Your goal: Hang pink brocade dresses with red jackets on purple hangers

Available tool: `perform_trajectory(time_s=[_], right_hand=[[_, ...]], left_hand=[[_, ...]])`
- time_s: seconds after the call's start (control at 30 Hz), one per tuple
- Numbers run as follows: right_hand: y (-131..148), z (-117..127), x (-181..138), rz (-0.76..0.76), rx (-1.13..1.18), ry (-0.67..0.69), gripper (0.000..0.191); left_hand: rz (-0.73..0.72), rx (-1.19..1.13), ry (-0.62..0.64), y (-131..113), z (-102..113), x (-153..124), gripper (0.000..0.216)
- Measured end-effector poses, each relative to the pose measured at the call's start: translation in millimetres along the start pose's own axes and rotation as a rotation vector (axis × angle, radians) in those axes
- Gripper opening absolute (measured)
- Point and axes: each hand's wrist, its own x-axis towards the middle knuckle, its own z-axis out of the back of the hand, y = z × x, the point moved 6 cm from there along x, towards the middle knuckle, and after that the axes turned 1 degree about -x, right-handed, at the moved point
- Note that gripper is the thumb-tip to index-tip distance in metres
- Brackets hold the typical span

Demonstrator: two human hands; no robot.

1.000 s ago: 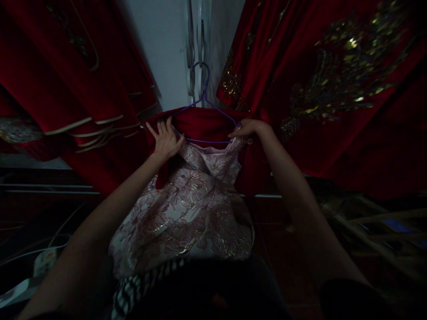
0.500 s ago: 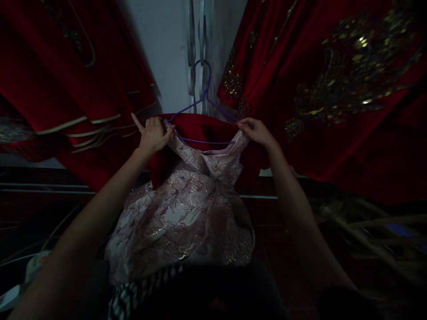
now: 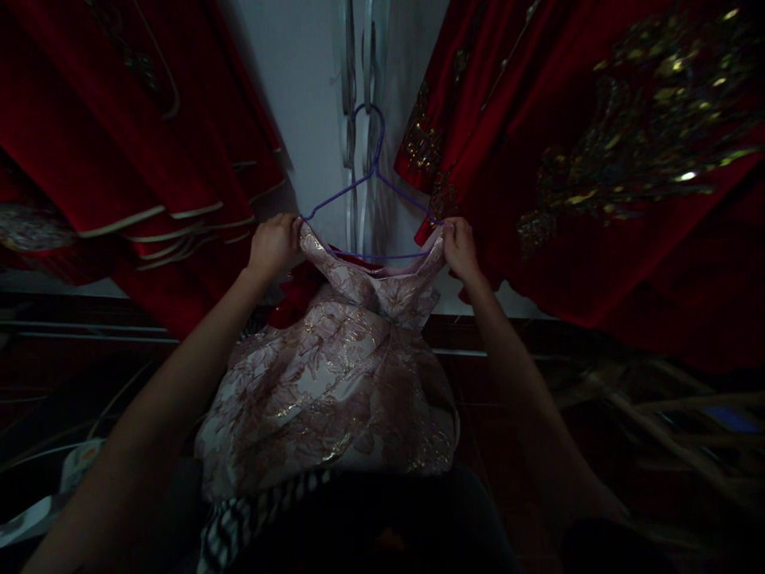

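A pale pink dress [image 3: 335, 359] with a raised floral pattern and metallic glints spreads toward me over my lap. A thin purple hanger [image 3: 340, 194] runs inside its neckline, its hook up against pale metal strips [image 3: 361, 159]. My left hand [image 3: 273, 245] is closed on the dress's left shoulder at the hanger's end. On the other shoulder, my right hand [image 3: 460, 245] is closed likewise, the thumb near the hanger's tip. Some dark red cloth [image 3: 297, 299] lies behind the bodice, partly hidden by it.
Red garments hang on both sides: a gold-trimmed one [image 3: 173, 159] at left, a sequinned one [image 3: 567, 239] at right. Behind the hanger is a pale wall [image 3: 299, 96]. A blurred wooden frame [image 3: 663, 414] stands low at right, and a white object [image 3: 77, 466] at lower left.
The red cloth behind the hanger has dropped lower, uncovering the wall and strips. My left hand's raised finger has folded in, and my right fingers have closed around the shoulder.
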Motion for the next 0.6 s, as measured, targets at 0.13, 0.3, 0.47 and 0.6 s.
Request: perform_trajectory(time_s=[0.13,0.3,0.47,0.6], right_hand=[[-4,3,-3,-0.029,-0.009,-0.063,0.036],[-1,4,-9,-0.073,-0.025,-0.143,0.036],[1,3,-15,-0.105,-0.037,-0.188,0.040],[0,1,-18,-0.113,-0.054,-0.218,0.040]], left_hand=[[0.020,-0.028,-0.027,16,0,-14,0.047],[0.081,-0.074,-0.034,25,-4,-28,0.045],[0.116,-0.057,-0.059,26,0,-35,0.045],[0.135,-0.038,-0.073,25,4,-40,0.047]])
